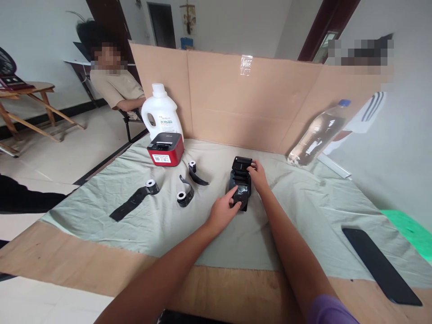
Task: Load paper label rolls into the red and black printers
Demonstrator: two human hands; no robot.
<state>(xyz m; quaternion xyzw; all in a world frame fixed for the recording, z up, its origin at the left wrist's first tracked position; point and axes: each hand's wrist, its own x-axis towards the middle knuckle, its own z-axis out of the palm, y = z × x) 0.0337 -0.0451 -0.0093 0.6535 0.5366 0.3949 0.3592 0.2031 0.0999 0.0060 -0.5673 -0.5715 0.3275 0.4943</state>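
A small black device (pixel 240 182), like a portable printer, lies on the grey-green cloth with its lid raised at the far end. My left hand (pixel 224 210) rests at its near left side, thumb and forefinger apart on a dark shiny strip over its front. At the raised lid (pixel 242 164), my right hand (pixel 258 176) pinches the right edge between thumb and fingers. Left of the device lie three rolls of black paper or tape: one small roll (pixel 192 165), one nearer (pixel 182 197), and one (pixel 150 185) with a long tail unrolled toward the lower left.
A red and black printer (pixel 166 150) stands before a white detergent bottle (pixel 162 112). Cardboard (pixel 232 103) walls the table's back. A clear bottle (pixel 317 132) leans at the right; a black phone-like slab (pixel 381 265) lies near right. One person sits behind at left; another is partly visible at right.
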